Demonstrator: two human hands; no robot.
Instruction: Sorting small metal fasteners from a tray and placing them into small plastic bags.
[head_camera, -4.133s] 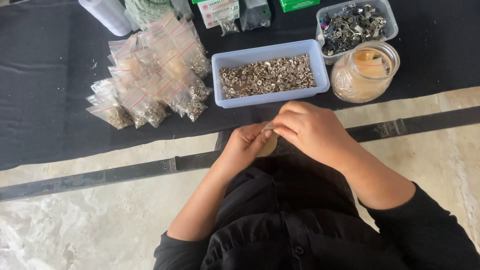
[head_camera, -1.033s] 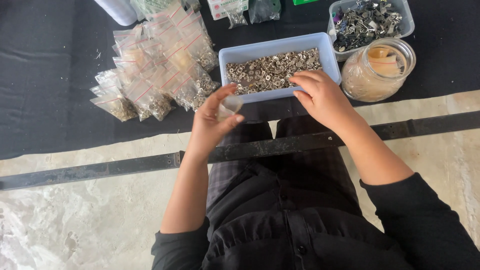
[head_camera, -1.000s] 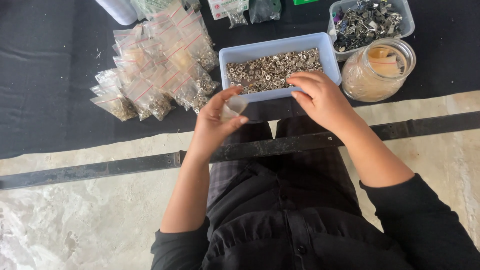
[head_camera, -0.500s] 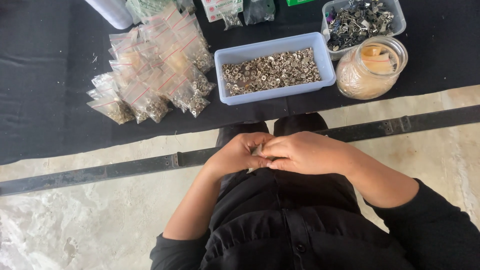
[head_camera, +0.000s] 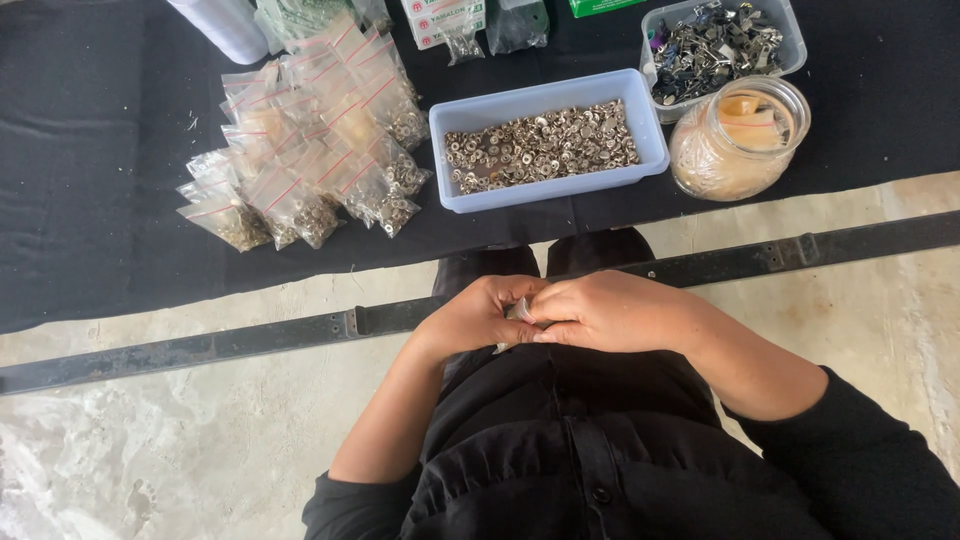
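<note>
The left hand (head_camera: 478, 318) and right hand (head_camera: 610, 312) meet over the lap, fingertips pinched together on a small clear bag (head_camera: 519, 311), well short of the tray (head_camera: 548, 140) of metal snaps. Sealing it cleanly likely calls for even finger pressure.

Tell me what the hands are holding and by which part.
Both hands, left hand and right hand, pinch a small clear bag between their fingers at its top; most of it is hidden, so the exact grip cannot be told.
</note>
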